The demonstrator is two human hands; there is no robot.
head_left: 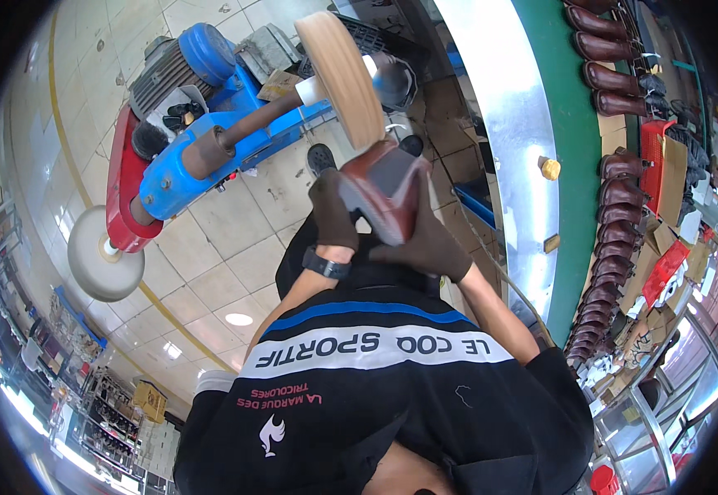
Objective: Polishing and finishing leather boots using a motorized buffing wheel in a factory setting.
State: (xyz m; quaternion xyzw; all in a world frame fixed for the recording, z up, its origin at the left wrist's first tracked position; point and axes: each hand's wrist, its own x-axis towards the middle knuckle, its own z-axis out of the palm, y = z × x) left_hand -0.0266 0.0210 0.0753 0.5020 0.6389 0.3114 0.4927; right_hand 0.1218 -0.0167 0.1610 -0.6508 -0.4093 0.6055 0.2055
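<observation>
Brown-gloved, gripping reddish-brown leather shoe (384, 194) between left hand (332, 214) and right hand (430, 244), holding far end near tan round wheel (341, 78), contact unclear.

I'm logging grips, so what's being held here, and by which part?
A brown shoe, by its sides: left hand at the left, right hand at the right.

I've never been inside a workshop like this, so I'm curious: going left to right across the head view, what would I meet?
Round grey-white wheel, finned grey motor, gloved left hand, brown shoe, gloved right hand, shiny metal edge, green surface, row of brown shoes.
</observation>
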